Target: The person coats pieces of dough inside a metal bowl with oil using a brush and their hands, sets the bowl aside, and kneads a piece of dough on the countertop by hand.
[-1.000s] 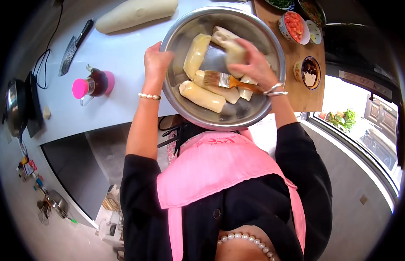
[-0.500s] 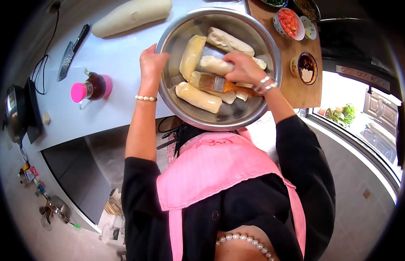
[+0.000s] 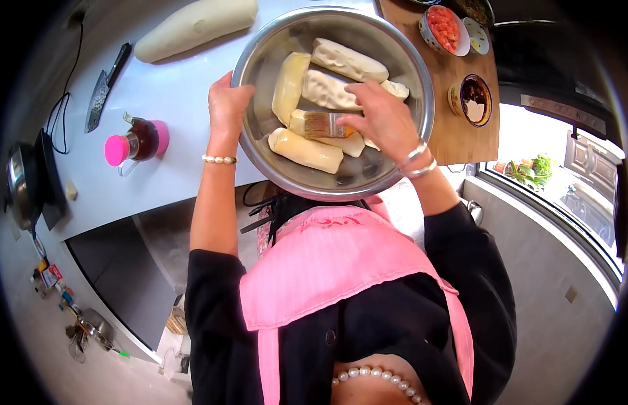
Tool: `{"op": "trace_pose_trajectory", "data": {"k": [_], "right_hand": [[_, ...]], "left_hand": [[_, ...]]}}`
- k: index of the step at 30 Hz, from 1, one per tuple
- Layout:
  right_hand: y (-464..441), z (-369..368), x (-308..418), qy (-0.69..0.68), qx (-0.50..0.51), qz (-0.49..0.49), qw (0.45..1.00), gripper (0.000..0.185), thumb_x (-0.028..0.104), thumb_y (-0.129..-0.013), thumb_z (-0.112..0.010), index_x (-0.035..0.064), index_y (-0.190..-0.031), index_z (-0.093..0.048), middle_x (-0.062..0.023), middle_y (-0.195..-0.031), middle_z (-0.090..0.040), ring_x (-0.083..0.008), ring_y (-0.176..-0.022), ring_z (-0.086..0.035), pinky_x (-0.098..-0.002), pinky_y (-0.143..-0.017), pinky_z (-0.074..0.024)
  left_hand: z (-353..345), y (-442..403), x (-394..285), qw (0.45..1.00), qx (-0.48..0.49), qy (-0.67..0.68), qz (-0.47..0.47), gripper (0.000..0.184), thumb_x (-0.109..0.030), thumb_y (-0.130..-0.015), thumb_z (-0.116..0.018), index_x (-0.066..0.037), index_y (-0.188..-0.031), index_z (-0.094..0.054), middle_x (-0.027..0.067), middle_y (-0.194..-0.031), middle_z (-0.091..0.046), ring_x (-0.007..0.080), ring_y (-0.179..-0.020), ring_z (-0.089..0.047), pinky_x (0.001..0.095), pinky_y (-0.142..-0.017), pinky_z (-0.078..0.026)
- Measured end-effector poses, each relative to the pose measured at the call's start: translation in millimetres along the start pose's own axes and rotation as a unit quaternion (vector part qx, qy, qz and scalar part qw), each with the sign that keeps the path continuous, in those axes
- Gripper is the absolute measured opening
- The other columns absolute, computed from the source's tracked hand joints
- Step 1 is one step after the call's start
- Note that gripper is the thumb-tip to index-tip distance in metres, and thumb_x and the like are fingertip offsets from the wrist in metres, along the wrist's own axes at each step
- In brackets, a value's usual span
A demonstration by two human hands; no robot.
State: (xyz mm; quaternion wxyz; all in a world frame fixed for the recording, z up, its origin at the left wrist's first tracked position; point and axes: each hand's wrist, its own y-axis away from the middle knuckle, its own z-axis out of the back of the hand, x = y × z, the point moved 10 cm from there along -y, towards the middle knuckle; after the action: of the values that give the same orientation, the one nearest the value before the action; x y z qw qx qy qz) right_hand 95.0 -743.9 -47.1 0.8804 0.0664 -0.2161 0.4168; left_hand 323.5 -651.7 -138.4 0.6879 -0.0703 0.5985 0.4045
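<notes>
A large stainless steel bowl [image 3: 422,145] holds several thick dough rolls. My left hand [image 3: 227,108] grips its left rim, thumb over the inside. Inside the bowl, my right hand [image 3: 385,121] is closed round a pastry brush [image 3: 321,125], whose handle is mostly hidden under the palm. The bristles rest over a dough roll in the middle. My right fingertips are at the end of a pale, dented dough roll [image 3: 326,90]. A yellowish, shiny roll [image 3: 290,89] lies at left, another glossy roll [image 3: 305,150] at the near side, and a whiter roll [image 3: 350,59] at the far side.
A big dough log [image 3: 196,28] lies on the white counter, with a cleaver [image 3: 101,94] and a pink-lidded oil bottle [image 3: 138,142] to the left. On the wooden board at right stand a bowl of chopped tomato [image 3: 443,30] and a dark-sauce bowl [image 3: 474,101].
The roll by my right fingers now lies longer and flatter, with dents along it. My right hand has shifted slightly, covering more of the brush handle. My left hand stays on the rim.
</notes>
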Motion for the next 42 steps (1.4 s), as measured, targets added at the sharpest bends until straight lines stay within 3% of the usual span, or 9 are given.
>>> {"op": "trace_pose_trajectory", "data": {"k": [4, 7, 12, 18, 29, 34, 37, 40, 42], "right_hand": [[-13, 0, -44, -0.147, 0.028, -0.097, 0.984, 0.024, 0.017, -0.077, -0.067, 0.0051, -0.097, -0.062, -0.0081, -0.088, -0.061, -0.0237, -0.074, -0.061, -0.0332, -0.065, -0.0495], [-64, -11, -7, -0.233, -0.063, 0.081, 0.967, 0.026, 0.014, -0.079, -0.064, 0.0028, -0.102, -0.06, -0.0117, -0.094, -0.062, -0.0249, -0.071, -0.061, -0.0324, -0.066, -0.0505], [-81, -124, 73, 0.054, 0.211, 0.353, 0.91, 0.035, 0.029, -0.07, -0.072, 0.0102, -0.098, -0.061, -0.0084, -0.092, -0.058, -0.0254, -0.092, -0.055, -0.0385, -0.082, -0.0426], [-69, -137, 81, 0.206, 0.331, 0.339, 0.857, 0.049, 0.04, -0.058, -0.077, 0.0097, -0.093, -0.062, -0.0057, -0.094, -0.057, -0.0259, -0.096, -0.052, -0.0365, -0.083, -0.0407], [-32, -149, 96, 0.153, 0.229, 0.478, 0.834, 0.043, 0.009, -0.058, -0.07, 0.0115, -0.098, -0.056, -0.0077, -0.101, -0.055, -0.0275, -0.098, -0.052, -0.0369, -0.084, -0.0439], [-77, -100, 59, -0.086, 0.265, 0.351, 0.894, 0.046, 0.002, -0.06, -0.068, 0.0108, -0.104, -0.055, -0.0065, -0.099, -0.055, -0.0235, -0.096, -0.055, -0.0343, -0.081, -0.0464], [-111, -33, -16, -0.458, 0.097, -0.005, 0.883, 0.042, 0.005, -0.075, -0.072, 0.0089, -0.112, -0.052, -0.003, -0.106, -0.057, -0.0133, -0.097, -0.057, -0.0273, -0.086, -0.049], [-115, 16, -11, -0.514, -0.055, 0.053, 0.854, 0.054, 0.019, -0.084, -0.067, 0.0091, -0.13, -0.039, -0.0065, -0.109, -0.062, -0.0117, -0.091, -0.059, -0.0228, -0.072, -0.0504], [-94, 29, 9, -0.421, -0.128, 0.081, 0.894, 0.052, 0.013, -0.076, -0.075, 0.0079, -0.118, -0.046, -0.0058, -0.108, -0.058, -0.0118, -0.094, -0.058, -0.0256, -0.08, -0.0508]], "left_hand": [[-2, 2, 5, 1.0, 0.006, 0.023, 0.014, 0.029, -0.002, -0.066, -0.054, 0.003, -0.092, -0.065, 0.0068, -0.076, -0.065, 0.0132, -0.065, -0.055, 0.028, -0.065, -0.047], [-2, 4, 6, 0.999, 0.004, 0.048, 0.011, 0.029, -0.002, -0.066, -0.054, 0.003, -0.092, -0.065, 0.0065, -0.075, -0.064, 0.0129, -0.065, -0.055, 0.0276, -0.064, -0.047], [-1, -3, 12, 0.999, 0.001, 0.041, 0.0, 0.028, -0.001, -0.065, -0.055, 0.002, -0.091, -0.065, 0.0051, -0.074, -0.064, 0.0118, -0.065, -0.055, 0.0266, -0.063, -0.047], [-5, -1, 15, 0.998, 0.0, 0.069, -0.012, 0.029, 0.0, -0.065, -0.057, 0.002, -0.092, -0.066, 0.0044, -0.074, -0.065, 0.0107, -0.065, -0.056, 0.0268, -0.062, -0.047], [-8, 1, 20, 0.999, -0.017, 0.036, 0.001, 0.031, -0.002, -0.063, -0.055, -0.001, -0.091, -0.068, 0.01, -0.069, -0.065, 0.0156, -0.061, -0.058, 0.0293, -0.062, -0.048], [-7, 0, 11, 1.0, -0.009, -0.003, -0.014, 0.029, 0.0, -0.065, -0.056, 0.002, -0.092, -0.066, 0.0047, -0.075, -0.064, 0.0116, -0.065, -0.055, 0.0262, -0.063, -0.046], [-4, 7, 13, 1.0, -0.004, -0.007, -0.017, 0.03, -0.001, -0.064, -0.055, 0.001, -0.092, -0.066, 0.007, -0.074, -0.064, 0.0137, -0.064, -0.056, 0.0269, -0.064, -0.046], [-4, 2, 19, 1.0, -0.025, 0.014, 0.0, 0.032, -0.003, -0.063, -0.054, -0.001, -0.092, -0.068, 0.0115, -0.072, -0.066, 0.018, -0.063, -0.058, 0.0285, -0.066, -0.047], [-3, 2, 22, 0.999, -0.033, 0.03, 0.008, 0.031, -0.003, -0.063, -0.054, -0.001, -0.092, -0.067, 0.0114, -0.073, -0.066, 0.0186, -0.064, -0.058, 0.0282, -0.066, -0.047]]}}
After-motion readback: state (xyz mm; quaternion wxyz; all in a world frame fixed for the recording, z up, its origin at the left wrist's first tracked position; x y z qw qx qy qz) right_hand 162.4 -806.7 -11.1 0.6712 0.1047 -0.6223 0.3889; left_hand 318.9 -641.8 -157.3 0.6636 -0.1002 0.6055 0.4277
